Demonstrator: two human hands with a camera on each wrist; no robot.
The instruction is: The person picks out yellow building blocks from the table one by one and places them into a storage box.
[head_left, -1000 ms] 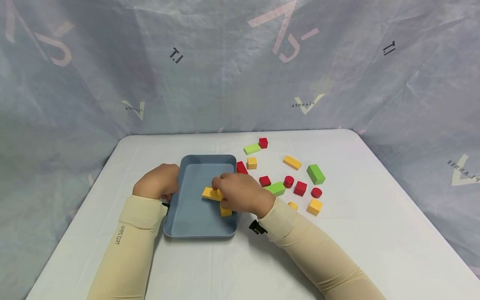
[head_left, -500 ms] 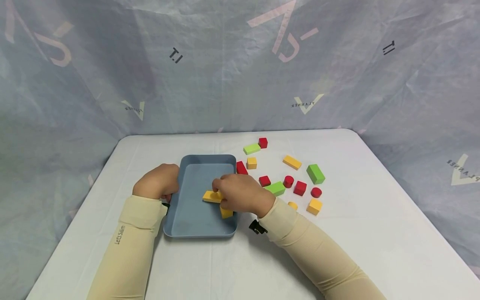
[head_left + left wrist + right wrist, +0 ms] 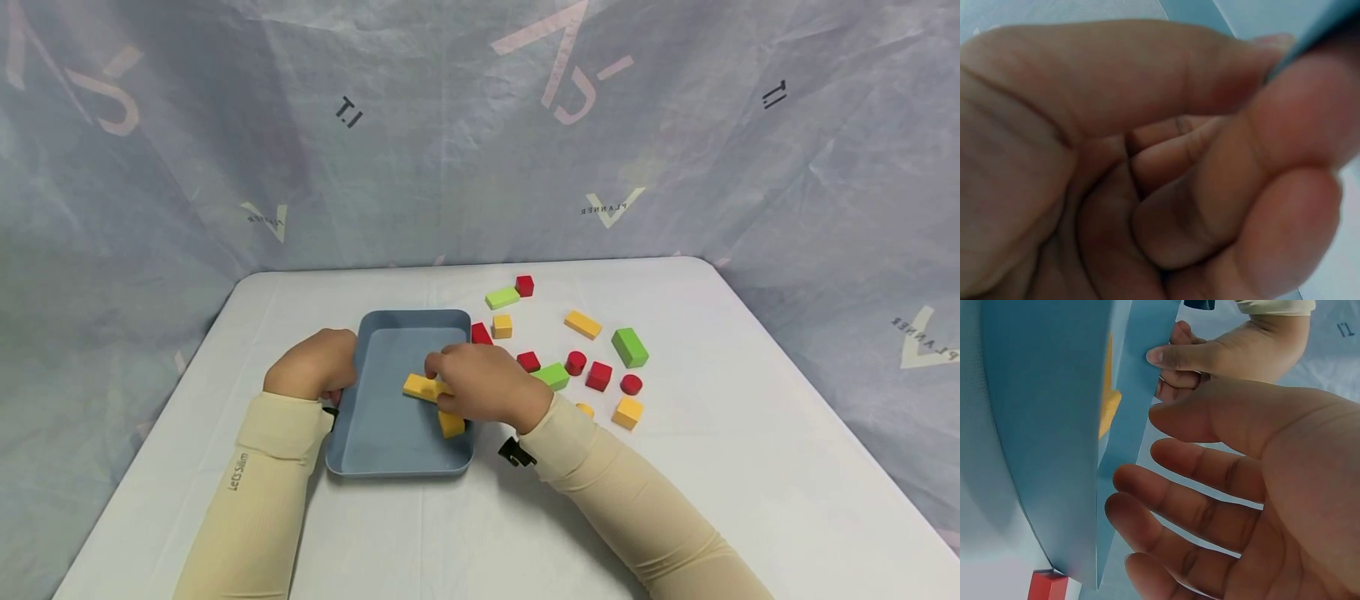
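Observation:
My left hand (image 3: 315, 364) pinches the left rim of a blue-grey tray (image 3: 382, 437), thumb on one side and fingers curled on the other. Part of that rim shows between thumb and index finger in the left wrist view. Over the tray's right side is my right hand (image 3: 483, 385), just above a yellow oblong block (image 3: 418, 387) and a second yellow block (image 3: 451, 426), partly covering both in the head view. In the right wrist view its fingers (image 3: 1197, 512) are apart and gently bent, with nothing between them. Yellow shows behind the tray wall there.
Right of the tray lie loose blocks: a red block (image 3: 481, 334) close to its rim, a yellow cube (image 3: 502, 326), a light green block (image 3: 502, 297), a large green block (image 3: 629, 347) and several red pieces. A patterned grey cloth (image 3: 465, 192) hangs behind the white table (image 3: 735, 400).
The right hand and the yellow oblong block beneath it shift very slightly. The left hand stays on the tray rim, and the loose blocks lie as before.

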